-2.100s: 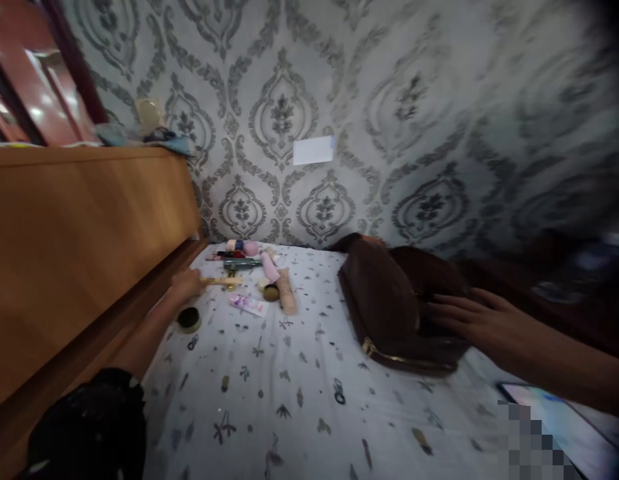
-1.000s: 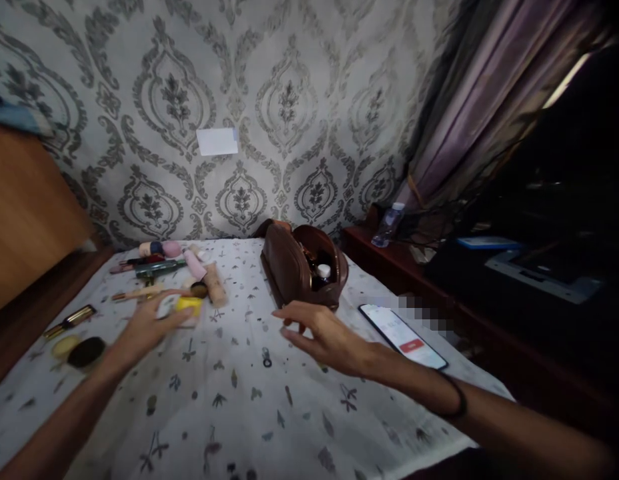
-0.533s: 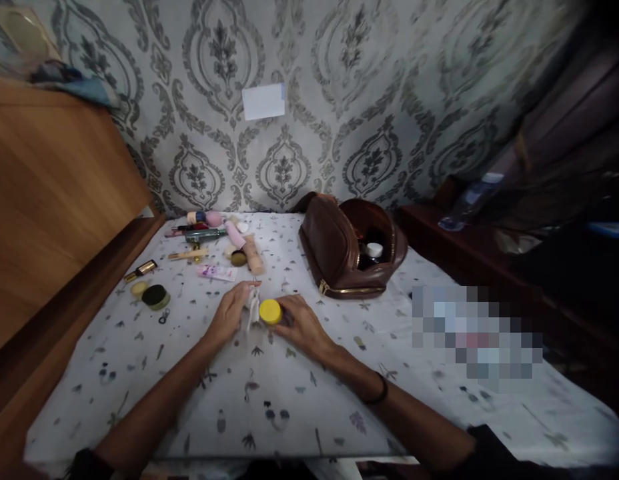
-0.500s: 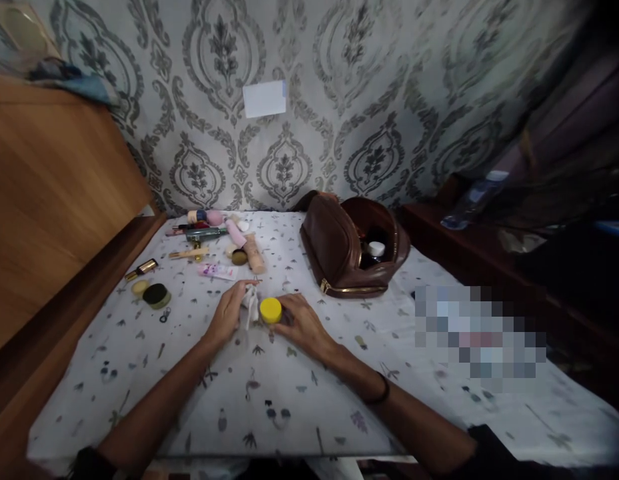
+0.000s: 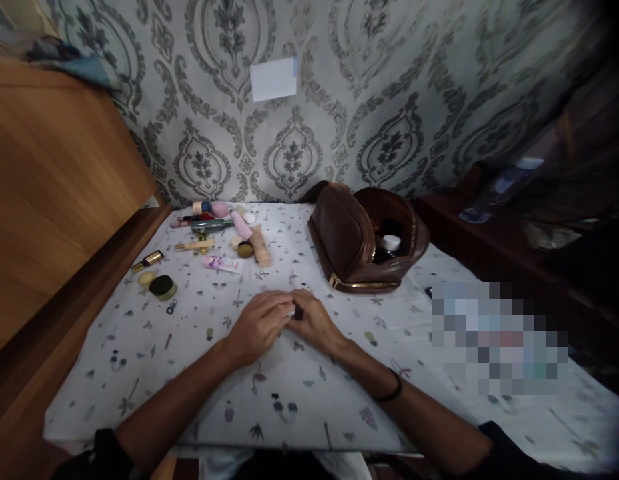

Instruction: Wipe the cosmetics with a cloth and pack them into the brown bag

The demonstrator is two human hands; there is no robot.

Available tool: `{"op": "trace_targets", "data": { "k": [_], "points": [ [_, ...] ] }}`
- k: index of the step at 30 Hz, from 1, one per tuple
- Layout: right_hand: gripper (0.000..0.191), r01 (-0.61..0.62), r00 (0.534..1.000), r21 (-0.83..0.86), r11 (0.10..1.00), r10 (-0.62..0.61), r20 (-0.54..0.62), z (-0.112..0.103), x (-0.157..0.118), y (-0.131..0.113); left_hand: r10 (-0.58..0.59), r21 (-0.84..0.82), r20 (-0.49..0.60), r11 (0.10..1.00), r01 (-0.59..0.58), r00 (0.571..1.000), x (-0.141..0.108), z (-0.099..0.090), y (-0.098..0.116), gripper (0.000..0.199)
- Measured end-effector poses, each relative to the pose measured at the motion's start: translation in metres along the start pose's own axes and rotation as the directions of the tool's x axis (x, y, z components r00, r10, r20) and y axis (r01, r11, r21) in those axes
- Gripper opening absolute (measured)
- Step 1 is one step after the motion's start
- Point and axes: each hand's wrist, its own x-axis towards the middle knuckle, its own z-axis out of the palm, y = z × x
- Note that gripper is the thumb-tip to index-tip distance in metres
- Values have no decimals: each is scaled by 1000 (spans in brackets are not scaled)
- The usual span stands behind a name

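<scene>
My left hand (image 5: 262, 325) is curled over the top of what my right hand (image 5: 315, 325) grips, just above the middle of the table. A sliver of white crumpled tissue (image 5: 291, 311) shows at the left fingertips. The small jar with the yellow lid is hidden behind the left fingers; only a dark gap appears between the hands. Behind them lie a white-and-purple tube (image 5: 224, 265), a beige tube (image 5: 261, 247) and a small dark-lidded pot (image 5: 245, 249). An open brown toiletry bag (image 5: 345, 230) with a white-capped container (image 5: 390, 243) inside stands behind my right hand.
Left on the patterned tablecloth (image 5: 199, 400) are a dark-lidded round jar (image 5: 163, 287), a yellowish disc (image 5: 147, 278) and a gold-and-dark tube (image 5: 148, 261). Several cosmetics cluster farther back. A blurred-out item (image 5: 494, 337) lies right; a plastic bottle (image 5: 502, 190) rests beyond the table.
My left hand has moved right with the tissue, from beside the yellow-lidded jar to over it, covering the lid. The camera view has shifted slightly.
</scene>
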Motion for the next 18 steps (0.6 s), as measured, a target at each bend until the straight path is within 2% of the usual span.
{"op": "trace_targets", "data": {
  "k": [3, 8, 10, 14, 18],
  "points": [
    [14, 0, 1000, 28, 1000, 1, -28, 0, 0, 2, 3, 82, 27, 997, -5, 1000, 1, 5, -2, 22],
    [18, -16, 999, 5, 1000, 16, -36, 1, 1, 1, -194, 127, 36, 974, 188, 980, 6, 3, -3, 26],
    [18, -19, 1000, 20, 1000, 19, -15, 1, 1, 0, -252, 109, 29, 963, 247, 967, 7, 0, -3, 27],
    [35, -62, 998, 113, 992, 59, 28, -1, -2, -3, -365, 52, 29, 930, 363, 931, 7, -5, -5, 28],
    [37, -110, 994, 155, 982, 107, 31, -5, -5, -4, -422, -9, 37, 906, 423, 906, 2, -9, -10, 26]
  ]
}}
